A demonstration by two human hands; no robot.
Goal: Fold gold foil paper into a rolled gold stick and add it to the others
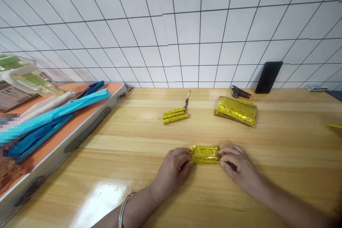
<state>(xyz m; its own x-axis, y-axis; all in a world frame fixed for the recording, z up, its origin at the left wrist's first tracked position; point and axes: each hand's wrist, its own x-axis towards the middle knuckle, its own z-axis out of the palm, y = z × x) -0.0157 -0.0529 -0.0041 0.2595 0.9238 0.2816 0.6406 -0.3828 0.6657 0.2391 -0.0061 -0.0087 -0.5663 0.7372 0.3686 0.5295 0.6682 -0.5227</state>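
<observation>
1. A white tiled wall (184, 28) stands behind a pale wooden table (128, 142).
2. The foil (205, 150), gold and shiny, lies on the table between the two hands, with a narrow folded band along its near edge.
3. The left hand (175, 164) has thumb and fingertips closed on the foil's left end; the right hand (237, 164) pinches the right end likewise.
4. To do this well, I would judge, both thumbs should press equally, so the fold runs straight and neither end gets ahead; light fingertips should spare the thin-looking material from creases.
5. Ahead of the left hand, and slightly right, lie three gold rolls (175, 118), with a pen (188, 99) just beyond their right end.
6. Ahead of the right hand is a gold stack (235, 110); a dark clip (242, 92) lies just past it, and a phone (268, 77) leans on the wall farther right.
7. Well left of the left hand, blue strips (72, 105) lie on an orange tray (119, 86).
</observation>
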